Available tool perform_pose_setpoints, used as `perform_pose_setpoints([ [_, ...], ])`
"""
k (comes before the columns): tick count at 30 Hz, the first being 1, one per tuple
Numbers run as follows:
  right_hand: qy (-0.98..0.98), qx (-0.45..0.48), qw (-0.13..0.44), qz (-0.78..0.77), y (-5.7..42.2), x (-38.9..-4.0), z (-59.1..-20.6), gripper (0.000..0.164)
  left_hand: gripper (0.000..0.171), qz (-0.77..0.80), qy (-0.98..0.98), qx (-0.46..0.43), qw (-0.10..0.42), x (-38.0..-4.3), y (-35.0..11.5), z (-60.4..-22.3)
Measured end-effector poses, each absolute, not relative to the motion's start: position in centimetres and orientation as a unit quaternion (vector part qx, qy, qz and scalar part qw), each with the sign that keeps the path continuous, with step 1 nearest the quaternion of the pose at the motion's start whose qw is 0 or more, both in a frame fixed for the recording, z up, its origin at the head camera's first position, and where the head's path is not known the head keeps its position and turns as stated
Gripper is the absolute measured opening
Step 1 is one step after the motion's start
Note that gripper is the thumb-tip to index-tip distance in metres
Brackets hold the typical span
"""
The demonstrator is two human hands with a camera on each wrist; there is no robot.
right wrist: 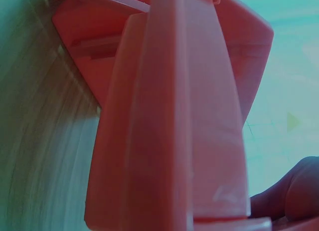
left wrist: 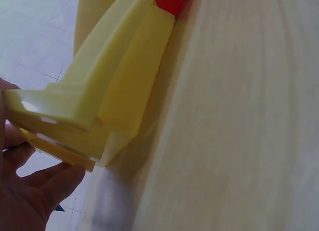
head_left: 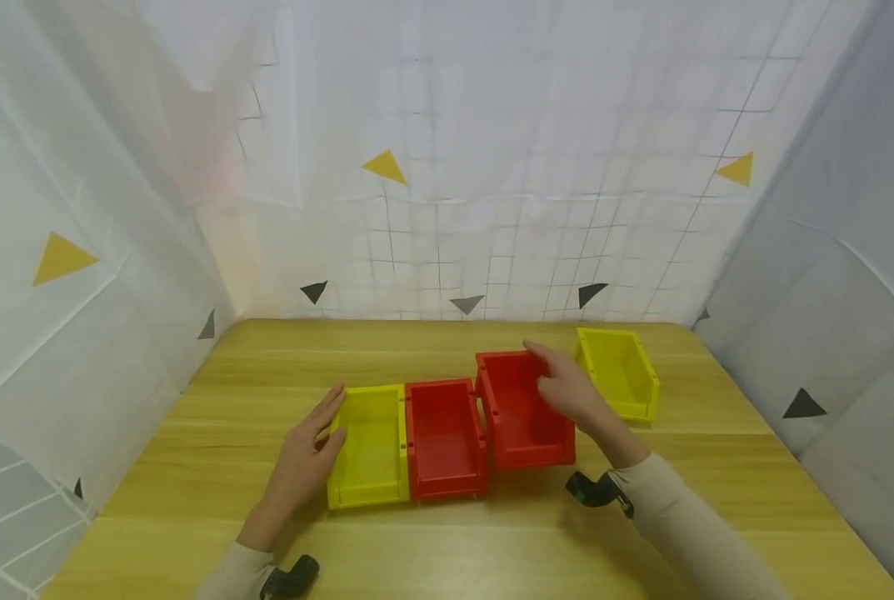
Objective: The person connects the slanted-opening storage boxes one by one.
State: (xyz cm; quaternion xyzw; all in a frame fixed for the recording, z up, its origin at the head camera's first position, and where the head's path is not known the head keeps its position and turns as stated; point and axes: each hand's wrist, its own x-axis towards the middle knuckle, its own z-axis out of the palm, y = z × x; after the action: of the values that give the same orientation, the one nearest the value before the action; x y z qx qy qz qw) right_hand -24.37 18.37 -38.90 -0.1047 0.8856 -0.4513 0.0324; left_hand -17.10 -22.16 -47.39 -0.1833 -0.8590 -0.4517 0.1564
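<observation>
In the head view, the left hand (head_left: pixel 297 462) held the near yellow bin (head_left: pixel 367 446) at its left wall, thumb apart from the fingers, while the right hand (head_left: pixel 569 387) gripped the right wall of the outer red bin (head_left: pixel 514 412), beside the middle red bin (head_left: pixel 444 437). The left wrist view showed fingers (left wrist: pixel 62 183) against yellow plastic; in the right wrist view, most right-hand fingers were hidden.
</observation>
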Motion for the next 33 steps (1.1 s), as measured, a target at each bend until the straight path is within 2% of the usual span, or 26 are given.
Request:
perform_pose_setpoints([
  [19,0.895,-0.107,0.031,-0.431,18.01,-24.41,-39.67,0.065,0.058,-0.454,-0.86,-0.181,0.148,-17.21,-22.19,-47.41],
  [33,0.925,-0.116,0.006,-0.361,17.5,-24.35,-39.39,0.069,0.058,-0.455,-0.858,-0.183,0.153,-17.1,-22.04,-47.29],
])
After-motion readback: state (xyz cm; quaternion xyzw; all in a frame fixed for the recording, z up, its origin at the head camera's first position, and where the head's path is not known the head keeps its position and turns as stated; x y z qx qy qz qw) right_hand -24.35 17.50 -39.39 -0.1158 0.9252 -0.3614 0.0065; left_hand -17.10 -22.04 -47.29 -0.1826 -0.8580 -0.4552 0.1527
